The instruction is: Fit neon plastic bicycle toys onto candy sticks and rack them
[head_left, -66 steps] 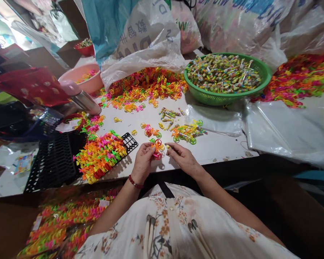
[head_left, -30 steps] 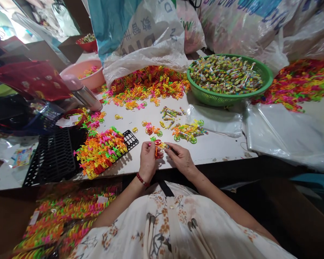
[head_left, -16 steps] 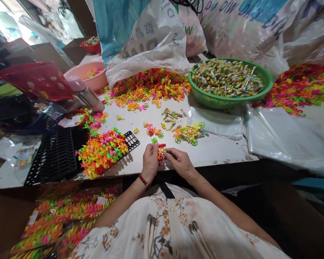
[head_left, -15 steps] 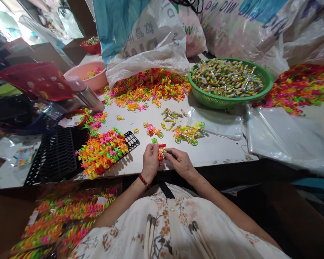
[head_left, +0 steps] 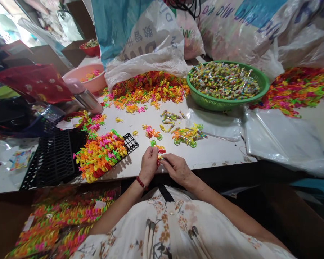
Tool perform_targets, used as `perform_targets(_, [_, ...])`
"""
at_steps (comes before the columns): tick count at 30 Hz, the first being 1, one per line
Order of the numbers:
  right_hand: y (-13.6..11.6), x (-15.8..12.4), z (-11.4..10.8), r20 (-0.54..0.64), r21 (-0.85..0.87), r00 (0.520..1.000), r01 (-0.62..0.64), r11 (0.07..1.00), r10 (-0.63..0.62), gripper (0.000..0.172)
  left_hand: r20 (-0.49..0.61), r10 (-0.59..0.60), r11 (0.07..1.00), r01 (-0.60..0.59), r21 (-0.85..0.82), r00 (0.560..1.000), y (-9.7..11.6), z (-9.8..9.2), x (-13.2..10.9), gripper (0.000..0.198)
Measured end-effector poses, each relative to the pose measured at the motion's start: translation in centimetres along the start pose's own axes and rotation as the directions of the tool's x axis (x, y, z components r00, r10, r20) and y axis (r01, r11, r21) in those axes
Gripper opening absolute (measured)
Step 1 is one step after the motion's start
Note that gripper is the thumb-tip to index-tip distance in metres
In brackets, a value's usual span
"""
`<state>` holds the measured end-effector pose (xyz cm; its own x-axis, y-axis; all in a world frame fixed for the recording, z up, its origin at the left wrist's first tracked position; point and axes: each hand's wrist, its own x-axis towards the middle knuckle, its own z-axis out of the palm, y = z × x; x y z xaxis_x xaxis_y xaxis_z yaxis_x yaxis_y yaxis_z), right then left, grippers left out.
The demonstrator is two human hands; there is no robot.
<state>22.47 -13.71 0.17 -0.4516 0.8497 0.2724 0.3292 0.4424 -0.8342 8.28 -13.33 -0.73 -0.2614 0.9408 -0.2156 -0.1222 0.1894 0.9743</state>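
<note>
nearest to me, a person in a white flowered top [head_left: 172,230] sits at the edge of a white surface [head_left: 216,153], with flat packets of neon plastic toys [head_left: 59,223] low at their left side. just over the surface's near edge both hands meet. the left hand [head_left: 148,163], a red bead bracelet on its wrist, is curled shut with its fingertips pinching a small red and orange plastic toy piece [head_left: 160,152]. the right hand [head_left: 176,169] is closed on the same piece from the other side, so the piece sits between the two hands, lifted just above the surface.

to the left lies a black plastic grid tray [head_left: 54,160], its right half covered by a pile of neon orange, green and pink plastic toys [head_left: 101,154]. just beyond the hands are a few loose ring-shaped pieces [head_left: 151,132] and a small cluster of green-wheeled toys and striped candy tubes [head_left: 187,135]. a clear plastic sheet [head_left: 283,140] is spread on the right.

farther back a round green plastic basket [head_left: 226,104] is full of wrapped candies [head_left: 224,79]. left of it a big heap of neon plastic rings [head_left: 148,88] spills from a large clear plastic bag [head_left: 148,43], with a pink plastic bowl [head_left: 93,84] and a steel flask with a pink cap [head_left: 83,99] near it.
</note>
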Motion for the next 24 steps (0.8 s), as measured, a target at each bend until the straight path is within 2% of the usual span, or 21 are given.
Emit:
perform_targets(2, [0.6, 0.0, -1.1, -0.066, -0.041, 0.998, -0.013, 0.999, 0.010, 0.021, -0.040, 0.078, 0.991, -0.073, 0.108, 0.996, 0.3, -0.3, 0.5, 0.030])
perform_targets(4, [1.8, 0.1, -3.0, -0.222, -0.128, 0.975, -0.055, 0.990, 0.026, 0.022, -0.045, 0.213, 0.942, -0.193, 0.274, 0.976, 0.6, -0.8, 1.1, 0.023])
perform_targets(5, [2.6, 0.2, -4.2, -0.304, -0.190, 0.953, -0.080, 0.979, 0.019, 0.023, -0.007, 0.296, 0.885, -0.272, 0.377, 0.955, 0.6, -1.0, 1.5, 0.019])
perform_targets(7, [4.1, 0.5, -6.6, -0.413, -0.360, 0.910, -0.127, 0.924, -0.036, 0.025, 0.150, 0.433, 0.695, -0.435, 0.572, 0.889, 0.4, -1.3, 2.2, 0.025])
perform_targets(9, [5.1, 1.1, -8.5, -0.457, -0.554, 0.884, -0.192, 0.810, -0.103, 0.028, 0.312, 0.474, 0.492, -0.542, 0.682, 0.823, -0.2, -1.3, 2.8, 0.030])
perform_targets(10, [5.4, 1.5, -9.2, -0.464, -0.632, 0.876, -0.226, 0.742, -0.129, 0.030, 0.355, 0.470, 0.428, -0.560, 0.709, 0.808, -0.6, -1.2, 3.0, 0.027])
perform_targets(12, [5.3, 2.8, -9.5, -0.456, -0.722, 0.877, -0.265, 0.639, -0.152, 0.032, 0.367, 0.463, 0.386, -0.556, 0.736, 0.807, -1.4, -0.9, 3.3, 0.018])
perform_targets(15, [4.4, 5.5, -7.9, -0.304, -0.774, 0.943, -0.161, 0.612, -0.137, 0.028, 0.316, 0.463, 0.446, -0.526, 0.724, 0.828, -2.0, -0.9, 3.3, 0.014])
perform_targets(18, [4.0, 8.9, -5.4, -0.098, -0.794, 0.993, -0.035, 0.606, -0.072, 0.025, 0.249, 0.446, 0.568, -0.487, 0.664, 0.860, -2.1, -1.5, 3.3, 0.011])
perform_targets(21, [4.5, 11.8, -3.5, -0.007, -0.807, 0.999, -0.037, 0.590, 0.053, 0.024, 0.149, 0.419, 0.710, -0.426, 0.561, 0.896, -2.0, -2.4, 3.5, 0.014])
perform_targets(24, [5.7, 13.4, -2.6, -0.007, -0.788, 0.984, -0.116, 0.604, 0.179, 0.025, 0.019, 0.390, 0.846, -0.367, 0.387, 0.920, -2.1, -3.1, 3.7, 0.018])
